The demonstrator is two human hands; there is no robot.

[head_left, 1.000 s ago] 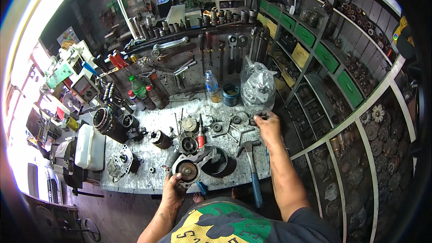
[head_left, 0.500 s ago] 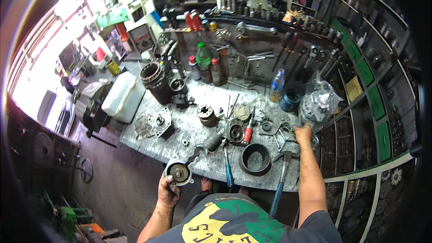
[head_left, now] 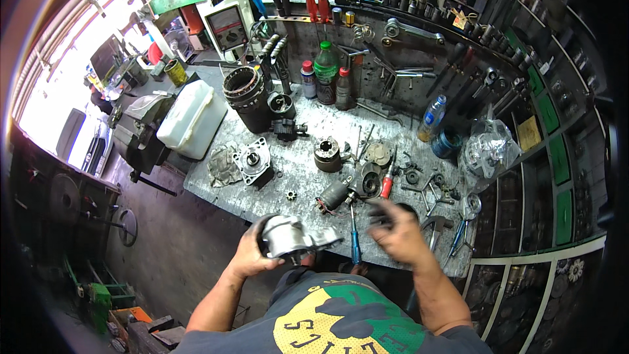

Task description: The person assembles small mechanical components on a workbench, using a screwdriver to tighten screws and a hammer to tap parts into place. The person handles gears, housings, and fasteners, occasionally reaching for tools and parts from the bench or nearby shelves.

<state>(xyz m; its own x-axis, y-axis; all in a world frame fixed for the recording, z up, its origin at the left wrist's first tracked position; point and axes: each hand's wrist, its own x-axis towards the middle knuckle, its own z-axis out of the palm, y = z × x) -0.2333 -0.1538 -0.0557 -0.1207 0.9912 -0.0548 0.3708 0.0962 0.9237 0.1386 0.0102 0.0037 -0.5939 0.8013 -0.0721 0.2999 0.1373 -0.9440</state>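
Left hand clasps silver metal housing by near edge of bench. Right hand, beside blue screwdriver, blurred (can't tell, from here, whether fingers grip anything). Best, I'd judge: housing steady, right hand unhurried.

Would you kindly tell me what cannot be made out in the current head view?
In the head view:
Right hand: motion blur hides whether it holds anything.
Silver metal housing: its underside faces away, and the left hand covers part of it.
Claw hammer: the right forearm hides part of its handle.
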